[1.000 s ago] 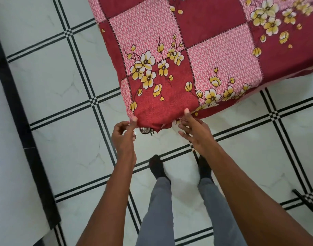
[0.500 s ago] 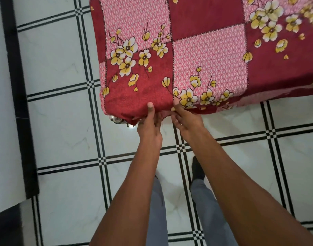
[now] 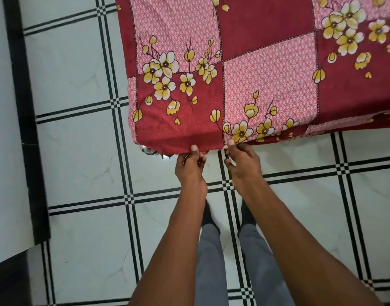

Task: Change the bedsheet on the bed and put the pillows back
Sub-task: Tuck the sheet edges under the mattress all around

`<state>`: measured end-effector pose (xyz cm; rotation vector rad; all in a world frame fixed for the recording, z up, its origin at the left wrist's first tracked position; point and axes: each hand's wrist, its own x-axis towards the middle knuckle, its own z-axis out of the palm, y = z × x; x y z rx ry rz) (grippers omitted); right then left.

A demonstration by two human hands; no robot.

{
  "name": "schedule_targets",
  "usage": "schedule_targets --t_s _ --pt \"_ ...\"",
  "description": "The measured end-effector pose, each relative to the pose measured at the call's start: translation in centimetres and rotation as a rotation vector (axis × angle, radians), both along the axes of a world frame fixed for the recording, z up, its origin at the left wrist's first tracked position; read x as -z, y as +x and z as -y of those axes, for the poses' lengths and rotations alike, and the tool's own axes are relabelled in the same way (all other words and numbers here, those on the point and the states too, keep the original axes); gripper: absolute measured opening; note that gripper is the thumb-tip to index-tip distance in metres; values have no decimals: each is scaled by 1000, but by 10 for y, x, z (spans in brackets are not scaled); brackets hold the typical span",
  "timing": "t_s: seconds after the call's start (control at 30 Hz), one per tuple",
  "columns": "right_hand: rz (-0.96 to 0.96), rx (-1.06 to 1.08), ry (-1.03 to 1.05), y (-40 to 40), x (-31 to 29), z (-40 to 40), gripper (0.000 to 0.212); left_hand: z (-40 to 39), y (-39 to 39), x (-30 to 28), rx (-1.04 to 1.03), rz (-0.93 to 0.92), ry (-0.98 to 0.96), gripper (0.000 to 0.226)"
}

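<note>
The bedsheet, red and pink checks with yellow flowers, lies stretched over the corner of the bed just beyond both hands, its lower hem hanging at the fingertips; nearest the camera stand the grey trouser legs and dark socks on the tiled floor below the forearms; above them the left hand pinches the hem, thumb on the outer face and fingers curled under it, and the right hand beside it grips the same edge the same way, thumb on top, fingers hooked beneath; a second ago the left hand was off to the side with only its fingertips at the cloth and the two hands stood well apart, whereas now they are close together on the hem and the corner looks smoother and squarer, so the step in hand seems to be pulling the corner taut and tucking it under the mattress; just left of the left hand a shiny metal caster peeps out below the sheet, less of it showing than earlier; the view has also shifted, the dark skirting far to the left now nearer the frame's edge; no pillows are in view, so that part appears yet to come
</note>
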<state>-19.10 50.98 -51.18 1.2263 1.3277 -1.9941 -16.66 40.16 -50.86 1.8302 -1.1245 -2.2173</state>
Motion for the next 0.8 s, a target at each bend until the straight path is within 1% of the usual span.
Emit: schedule_targets --t_s 0.1,0.33,0.43,0.5,0.6,0.7,0.73,0.8 --pt "72 57 7 -7 -5 6 10 0 -7 -1 -10 31 -1 21" --pt "145 121 -11 -6 -9 10 13 1 -6 -2 48 88 -9 31" --pt "120 123 -28 -10 -6 11 8 1 -19 0 -11 19 24 40" --pt "101 114 -78 -10 -7 10 7 0 -16 2 -4 -10 31 41" --pt "61 170 -191 -13 -14 6 10 -3 -11 2 10 -39 91 33" --pt "33 290 -242 -17 -16 5 16 -3 -18 1 -62 -107 171 18" --pt "39 338 -257 -19 -15 5 18 -3 -20 2 -84 -129 185 20" --pt "57 408 -296 -22 -10 4 21 -2 -18 5 -97 -145 206 34"
